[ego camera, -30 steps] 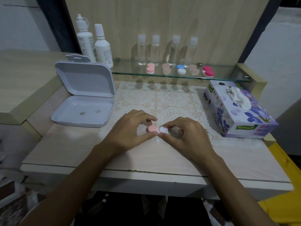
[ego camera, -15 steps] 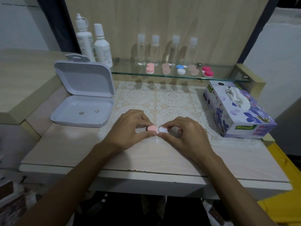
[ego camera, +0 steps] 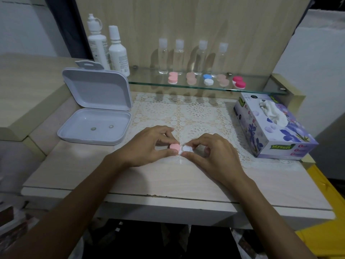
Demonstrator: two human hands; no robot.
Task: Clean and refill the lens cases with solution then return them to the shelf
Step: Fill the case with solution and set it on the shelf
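lens case [ego camera: 181,147] is held on the lace mat [ego camera: 186,113]. its pink cap [ego camera: 175,146] is pinched by the left hand [ego camera: 147,144], its white cap [ego camera: 187,148] by the right hand [ego camera: 211,156].

Your hands [ego camera: 149,144] at mat's [ego camera: 186,113] front edge, open box [ego camera: 95,116] left, tissue box [ego camera: 270,128] right, glass shelf [ego camera: 261,86] with lens cases [ego camera: 207,79] behind.
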